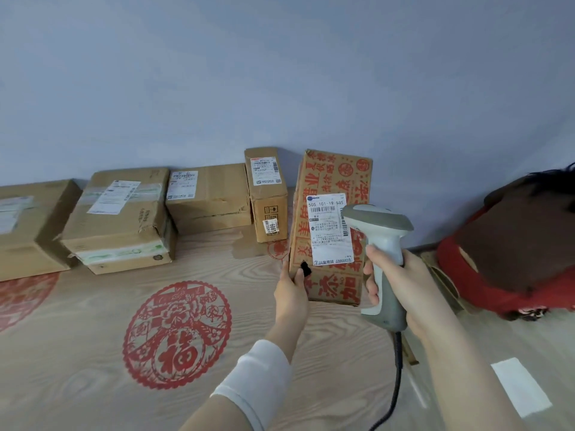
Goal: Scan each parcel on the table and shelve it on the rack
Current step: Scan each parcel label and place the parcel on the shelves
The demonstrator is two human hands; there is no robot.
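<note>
— Where's the red-printed cardboard parcel (330, 225)?
— Upright on the wood-grain table (77, 337); the left hand (291, 286) pinches its lower corner.
— The right hand (404, 283)?
— Fingers wrapped round the grey handheld scanner (385, 237).

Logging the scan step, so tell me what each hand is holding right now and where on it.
The right hand grips the barcode scanner by its handle; the left hand holds the red-printed cardboard parcel at its lower left edge.
</note>
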